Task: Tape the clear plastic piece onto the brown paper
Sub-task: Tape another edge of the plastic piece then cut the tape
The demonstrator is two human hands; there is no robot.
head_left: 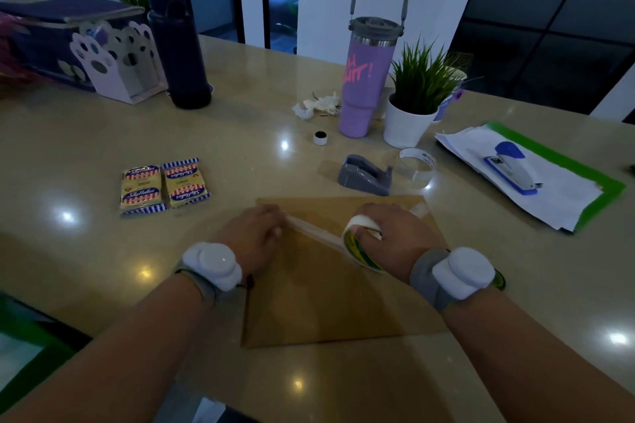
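The brown paper (319,302) lies flat on the beige table in front of me. My right hand (391,237) grips a roll of clear tape (360,244) over the paper's upper right part. A strip of tape (312,228) stretches from the roll leftward to my left hand (256,233), which pinches its free end above the paper's upper left edge. The clear plastic piece (419,208) is only faintly visible near the paper's top right corner; its outline is hard to tell.
A grey tape dispenser (366,175) and a clear tape ring (417,165) sit just beyond the paper. Two cracker packs (163,185) lie at left. A purple tumbler (366,79), potted plant (412,106), dark bottle (182,51) stand farther back; stapler (513,165) on papers at right.
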